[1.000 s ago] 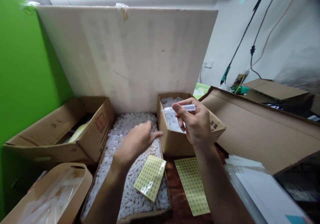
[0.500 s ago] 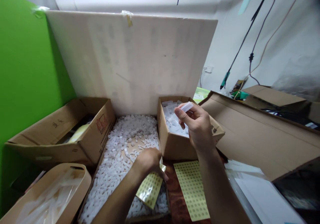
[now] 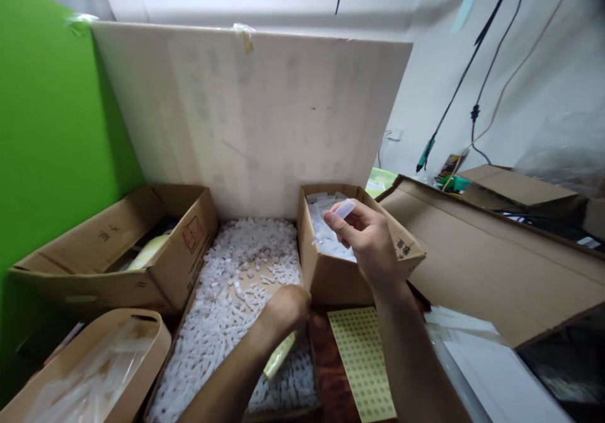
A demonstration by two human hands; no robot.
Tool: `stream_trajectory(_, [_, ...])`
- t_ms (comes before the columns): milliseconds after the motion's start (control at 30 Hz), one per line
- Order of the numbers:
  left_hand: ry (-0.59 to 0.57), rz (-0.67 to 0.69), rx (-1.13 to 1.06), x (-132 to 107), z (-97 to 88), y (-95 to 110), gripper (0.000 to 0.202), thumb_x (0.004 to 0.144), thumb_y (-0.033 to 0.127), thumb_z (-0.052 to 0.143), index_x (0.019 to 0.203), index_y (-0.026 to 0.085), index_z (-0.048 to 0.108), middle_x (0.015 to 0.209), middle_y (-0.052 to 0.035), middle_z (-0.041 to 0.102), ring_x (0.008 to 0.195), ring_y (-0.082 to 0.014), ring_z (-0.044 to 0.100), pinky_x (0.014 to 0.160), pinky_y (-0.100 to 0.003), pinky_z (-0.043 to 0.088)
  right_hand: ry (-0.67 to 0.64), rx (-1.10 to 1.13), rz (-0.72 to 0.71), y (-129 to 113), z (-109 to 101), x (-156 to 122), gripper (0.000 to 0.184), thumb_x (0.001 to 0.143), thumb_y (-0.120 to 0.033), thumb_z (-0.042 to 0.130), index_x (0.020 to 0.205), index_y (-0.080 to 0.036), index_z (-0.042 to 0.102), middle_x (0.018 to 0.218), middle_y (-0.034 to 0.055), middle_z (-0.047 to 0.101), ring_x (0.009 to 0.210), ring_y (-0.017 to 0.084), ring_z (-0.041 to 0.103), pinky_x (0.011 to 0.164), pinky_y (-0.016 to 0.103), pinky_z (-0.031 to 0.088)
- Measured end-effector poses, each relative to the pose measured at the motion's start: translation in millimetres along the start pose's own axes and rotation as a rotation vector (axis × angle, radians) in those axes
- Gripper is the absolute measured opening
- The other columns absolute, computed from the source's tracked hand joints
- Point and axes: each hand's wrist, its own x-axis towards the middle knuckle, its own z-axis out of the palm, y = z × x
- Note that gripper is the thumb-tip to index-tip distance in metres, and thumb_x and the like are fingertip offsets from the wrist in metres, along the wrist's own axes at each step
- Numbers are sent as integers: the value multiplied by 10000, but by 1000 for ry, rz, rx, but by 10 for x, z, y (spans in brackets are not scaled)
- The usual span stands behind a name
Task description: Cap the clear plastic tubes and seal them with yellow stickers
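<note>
Between the thumb and fingers of my right hand (image 3: pixel 366 231) is a small translucent white plastic piece (image 3: pixel 345 208), held over the near side of a cardboard box (image 3: pixel 331 278). Similar clear pieces (image 3: pixel 326 231) fill that box. My left hand (image 3: pixel 290 306) is closed on a yellow sticker sheet (image 3: pixel 280 355), seen nearly edge-on, above a shallow tray of small white plastic parts (image 3: pixel 222 328). The left fingertips are hidden behind the hand. Flat on the dark red tabletop, beside my right forearm, lies another yellow sheet (image 3: pixel 362 353) with rows of round dots.
At left stand an open cardboard box (image 3: pixel 155 284) and a rounded tan container (image 3: pixel 163 347) with clear plastic strips. A white board (image 3: pixel 265 114) rises behind. On the right are a leaning cardboard flap (image 3: pixel 491 259), white sheets (image 3: pixel 505 372) and hanging cables (image 3: pixel 475 113).
My left hand has turned, tilting its sticker sheet from face-on to nearly edge-on. My right hand has shifted slightly left and down with the plastic piece.
</note>
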Motion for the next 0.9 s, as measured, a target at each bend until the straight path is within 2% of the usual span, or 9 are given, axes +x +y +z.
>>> stream_trajectory(100, [37, 17, -3, -45, -64, -41, 277, 624, 101, 794, 894, 159, 811, 887, -121, 796, 804, -262, 750, 681, -258, 544, -14, -34, -4, -3, 4, 3, 270, 828, -419, 771, 782, -186, 644, 630, -47, 510, 548, 89, 422, 530, 252, 329])
stream_trajectory(200, [166, 31, -34, -139, -241, -201, 201, 751, 81, 645, 836, 175, 801, 843, -104, 787, 746, -222, 735, 652, -250, 516, -19, -106, -32, -3, 2, 0, 271, 849, -418, 748, 785, -191, 615, 658, -38, 528, 595, 105, 471, 564, 254, 360])
stream_trajectory(367, [516, 10, -81, -397, -611, -483, 274, 940, 138, 516, 971, 194, 782, 980, -104, 790, 899, -221, 735, 771, -286, 508, -146, -221, -71, 5, -24, -11, 131, 967, -283, 570, 865, -203, 590, 763, -9, 601, 716, 140, 572, 668, 277, 431])
stream_trajectory(500, [887, 196, -346, -650, -740, -532, 107, 906, 182, 672, 891, 189, 777, 872, -34, 798, 764, -162, 729, 727, -244, 514, -266, -394, -171, -14, 4, -28, 77, 953, -196, 599, 966, -210, 673, 854, -1, 651, 772, 145, 599, 704, 286, 436])
stream_trajectory(567, [1015, 285, -419, -754, -759, -500, 64, 887, 192, 715, 858, 185, 772, 820, -11, 792, 712, -144, 718, 687, -231, 512, -307, -443, -236, -26, 37, -38, 86, 926, -209, 675, 1007, -206, 702, 962, 19, 680, 877, 163, 635, 782, 299, 459])
stream_trajectory(633, [1086, 332, -424, -830, -770, -450, 54, 883, 209, 737, 848, 181, 767, 798, -1, 786, 698, -136, 713, 667, -225, 510, -339, -450, -280, -32, 71, -46, 132, 901, -231, 731, 1028, -200, 713, 1007, 33, 680, 922, 177, 651, 813, 307, 475])
stream_trajectory(700, [1123, 357, -417, -876, -781, -396, 50, 873, 209, 755, 834, 177, 760, 788, 4, 780, 689, -128, 709, 660, -221, 509, -351, -433, -318, -29, 94, -53, 103, 899, -217, 740, 998, -197, 720, 988, 35, 675, 909, 176, 657, 813, 308, 486])
stream_trajectory(800, [1129, 368, -412, -902, -789, -337, 59, 858, 192, 774, 806, 176, 750, 769, 13, 770, 663, -113, 694, 641, -212, 502, -347, -389, -370, -21, 108, -63, 39, 910, -161, 713, 926, -197, 715, 921, 26, 676, 855, 166, 652, 781, 302, 487])
stream_trajectory(900, [1141, 352, -418, -901, -786, -310, 61, 856, 206, 781, 813, 179, 746, 745, 23, 761, 639, -104, 680, 629, -208, 503, -313, -379, -396, -23, 115, -74, 70, 910, -139, 696, 874, -199, 691, 845, 14, 667, 783, 159, 632, 717, 295, 472])
